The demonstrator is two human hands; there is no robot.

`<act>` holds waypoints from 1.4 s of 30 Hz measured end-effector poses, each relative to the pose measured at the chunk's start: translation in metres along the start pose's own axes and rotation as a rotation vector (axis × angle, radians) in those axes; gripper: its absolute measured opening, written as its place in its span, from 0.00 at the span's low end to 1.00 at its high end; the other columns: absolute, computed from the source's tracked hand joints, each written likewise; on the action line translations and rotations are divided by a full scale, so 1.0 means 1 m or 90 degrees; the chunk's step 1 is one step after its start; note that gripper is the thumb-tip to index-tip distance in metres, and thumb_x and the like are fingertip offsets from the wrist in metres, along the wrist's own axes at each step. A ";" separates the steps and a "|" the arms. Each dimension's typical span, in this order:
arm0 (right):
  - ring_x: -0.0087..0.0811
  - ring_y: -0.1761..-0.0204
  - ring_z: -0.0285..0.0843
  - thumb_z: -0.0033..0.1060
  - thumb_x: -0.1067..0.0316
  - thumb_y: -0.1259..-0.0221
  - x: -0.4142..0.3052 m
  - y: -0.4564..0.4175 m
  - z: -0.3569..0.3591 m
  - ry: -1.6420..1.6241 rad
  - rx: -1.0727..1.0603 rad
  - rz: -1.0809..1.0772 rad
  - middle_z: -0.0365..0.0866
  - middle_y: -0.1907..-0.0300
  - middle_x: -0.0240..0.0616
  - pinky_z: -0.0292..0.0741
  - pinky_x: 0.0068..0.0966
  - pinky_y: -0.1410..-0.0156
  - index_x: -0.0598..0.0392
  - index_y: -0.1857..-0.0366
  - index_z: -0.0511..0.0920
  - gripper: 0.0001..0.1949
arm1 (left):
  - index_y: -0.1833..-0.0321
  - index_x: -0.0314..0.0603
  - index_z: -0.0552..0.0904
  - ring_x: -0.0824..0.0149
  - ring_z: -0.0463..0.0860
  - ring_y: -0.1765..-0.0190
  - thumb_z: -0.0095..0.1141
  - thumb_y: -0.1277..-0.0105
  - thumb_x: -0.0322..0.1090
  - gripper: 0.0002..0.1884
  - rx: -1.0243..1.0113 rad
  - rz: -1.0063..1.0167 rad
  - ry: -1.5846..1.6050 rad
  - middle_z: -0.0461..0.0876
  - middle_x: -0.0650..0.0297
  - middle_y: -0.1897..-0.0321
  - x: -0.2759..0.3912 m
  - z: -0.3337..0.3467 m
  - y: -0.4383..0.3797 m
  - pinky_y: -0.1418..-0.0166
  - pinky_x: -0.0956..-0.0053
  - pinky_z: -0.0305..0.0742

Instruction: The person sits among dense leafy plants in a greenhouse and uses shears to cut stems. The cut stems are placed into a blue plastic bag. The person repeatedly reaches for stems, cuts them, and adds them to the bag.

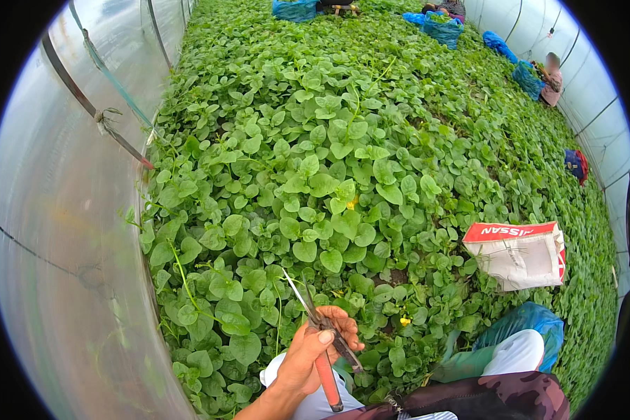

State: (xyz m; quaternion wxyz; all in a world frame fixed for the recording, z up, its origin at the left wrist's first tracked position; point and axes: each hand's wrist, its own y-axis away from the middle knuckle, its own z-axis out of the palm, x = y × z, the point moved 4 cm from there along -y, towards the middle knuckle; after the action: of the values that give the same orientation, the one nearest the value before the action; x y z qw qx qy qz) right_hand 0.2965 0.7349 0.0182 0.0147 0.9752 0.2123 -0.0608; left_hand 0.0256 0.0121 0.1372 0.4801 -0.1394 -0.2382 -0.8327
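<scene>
My left hand (315, 341) holds a pair of garden snips (320, 328) with worn handles, one orange-red and one dark. The thumb rests across the handles near the pivot, with curled fingers beyond it. The narrow blades point up and left, their tips slightly apart, over broad-leaved green plants (236, 289). Nothing shows between the blades. Small yellow flowers (405, 321) stand among the leaves to the right of the hand. My right hand is out of view; before me lie dense leafy plants and my bent legs in light trousers.
A greenhouse film wall (79, 252) with metal hoops runs along the left. At right lie a red-and-white printed bag (520, 262) and a blue plastic bag (548, 325) beside my knee. Farther off, a person (551, 84) sits by a filled blue bag (527, 80); other people and bags are behind.
</scene>
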 end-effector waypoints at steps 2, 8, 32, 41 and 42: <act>0.47 0.58 0.86 0.57 0.56 0.39 -0.013 0.002 0.014 0.005 -0.015 0.009 0.88 0.62 0.55 0.78 0.40 0.52 0.69 0.60 0.84 0.21 | 0.40 0.37 0.74 0.59 0.82 0.51 0.62 0.33 0.47 0.26 0.019 0.020 0.000 0.79 0.52 0.51 0.008 0.000 -0.002 0.37 0.51 0.77; 0.45 0.58 0.86 0.56 0.56 0.39 -0.031 -0.033 0.008 0.036 -0.016 -0.007 0.88 0.62 0.54 0.78 0.40 0.52 0.69 0.60 0.84 0.21 | 0.38 0.40 0.72 0.62 0.81 0.51 0.63 0.33 0.45 0.26 0.028 -0.031 0.049 0.78 0.56 0.50 0.004 -0.007 -0.020 0.37 0.56 0.76; 0.39 0.62 0.87 0.46 0.63 0.38 -0.131 -0.104 -0.109 -0.348 0.266 -0.179 0.89 0.62 0.48 0.80 0.35 0.53 0.67 0.60 0.86 0.19 | 0.44 0.39 0.67 0.68 0.78 0.58 0.65 0.33 0.50 0.27 -0.057 0.096 -0.023 0.75 0.61 0.61 0.019 0.020 -0.003 0.50 0.71 0.74; 0.37 0.51 0.86 0.46 0.51 0.22 -0.444 0.278 -0.054 -0.120 -0.515 -0.665 0.86 0.54 0.50 0.76 0.32 0.38 0.68 0.38 0.73 0.27 | 0.53 0.40 0.63 0.67 0.80 0.70 0.59 0.27 0.37 0.17 -0.033 0.222 -0.079 0.70 0.63 0.68 0.029 0.017 0.005 0.62 0.66 0.78; 0.37 0.48 0.85 0.47 0.46 0.23 -0.452 0.294 -0.060 -0.195 -0.571 -0.656 0.85 0.51 0.50 0.75 0.34 0.36 0.68 0.36 0.71 0.30 | 0.53 0.40 0.63 0.66 0.81 0.73 0.59 0.27 0.37 0.16 -0.030 0.218 -0.097 0.70 0.62 0.69 0.030 0.018 0.005 0.64 0.66 0.78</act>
State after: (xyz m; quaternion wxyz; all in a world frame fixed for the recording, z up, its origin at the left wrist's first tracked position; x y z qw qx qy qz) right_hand 0.0175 0.2846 0.1348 0.4144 0.6307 0.6480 -0.1030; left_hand 0.0148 -0.0026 0.1674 0.5918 -0.2516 -0.2271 -0.7313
